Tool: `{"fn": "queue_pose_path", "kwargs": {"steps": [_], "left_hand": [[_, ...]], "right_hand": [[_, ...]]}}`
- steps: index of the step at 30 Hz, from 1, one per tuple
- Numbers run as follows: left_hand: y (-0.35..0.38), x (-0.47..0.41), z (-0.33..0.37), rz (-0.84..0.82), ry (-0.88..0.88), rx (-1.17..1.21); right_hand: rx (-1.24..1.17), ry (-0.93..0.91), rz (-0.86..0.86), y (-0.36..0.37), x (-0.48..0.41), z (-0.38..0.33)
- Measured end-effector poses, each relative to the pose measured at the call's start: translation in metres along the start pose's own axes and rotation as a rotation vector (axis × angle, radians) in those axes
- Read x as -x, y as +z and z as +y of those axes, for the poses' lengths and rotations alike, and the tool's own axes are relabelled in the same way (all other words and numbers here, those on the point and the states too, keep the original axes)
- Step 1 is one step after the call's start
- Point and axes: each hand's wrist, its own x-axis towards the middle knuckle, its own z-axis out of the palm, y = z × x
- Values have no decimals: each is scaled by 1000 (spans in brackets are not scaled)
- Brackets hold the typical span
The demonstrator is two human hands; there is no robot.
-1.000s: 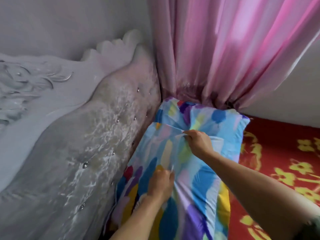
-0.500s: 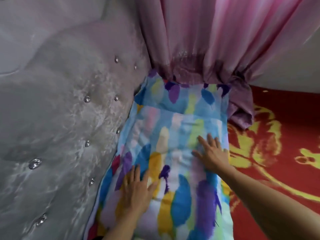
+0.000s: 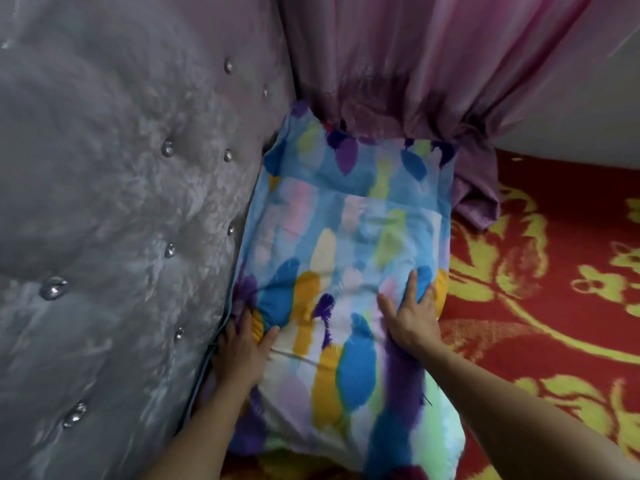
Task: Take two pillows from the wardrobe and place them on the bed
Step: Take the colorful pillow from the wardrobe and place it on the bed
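The pillow (image 3: 349, 258) lies on the bed (image 3: 540, 306), lengthwise away from the camera. Its cover is light blue with feather-shaped marks in dark blue, purple, yellow, green and pink. The pillow's left long edge is pressed against the grey padded headboard (image 3: 121, 220). Its far end touches the gathered lower part of the pink curtain (image 3: 415, 64), which drapes over that end and spills onto the bed just beside the pillow's far right corner. A fold line runs across the cover in its far third.

The left hand (image 3: 244, 351) rests on the pillow's near left edge, at the seam between pillow and headboard. Its fingers (image 3: 239, 323) are spread and pushed into the fabric, which bunches around them; the thumb lies on the top face. The hand is opened flat against the pillow, not closed around it.

The right hand (image 3: 414, 317) rests palm down on the pillow's top face near the right edge. Its fingers are extended and spread, pointing away from the camera; the fabric is dented beneath them. This hand is likewise opened flat, pressing without gripping. The two hands are well apart, one at each side of the pillow.

The bed is covered with a red blanket bearing a yellow floral pattern. The headboard is tufted with shiny studs (image 3: 53, 287) set in rows.
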Motion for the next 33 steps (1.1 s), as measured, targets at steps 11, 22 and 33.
{"fn": "queue_pose_path", "kwargs": {"steps": [11,22,33], "left_hand": [[-129,134,7,-410,313,-247],[-271,200,22,-379,352,-230],[-278,318,65,-229,270,-143]], "right_hand": [[377,-25,-387,-72,183,-25],[340,-219,-136,-183,295,-127],[478,-531,-22,-314,304,-88]]}}
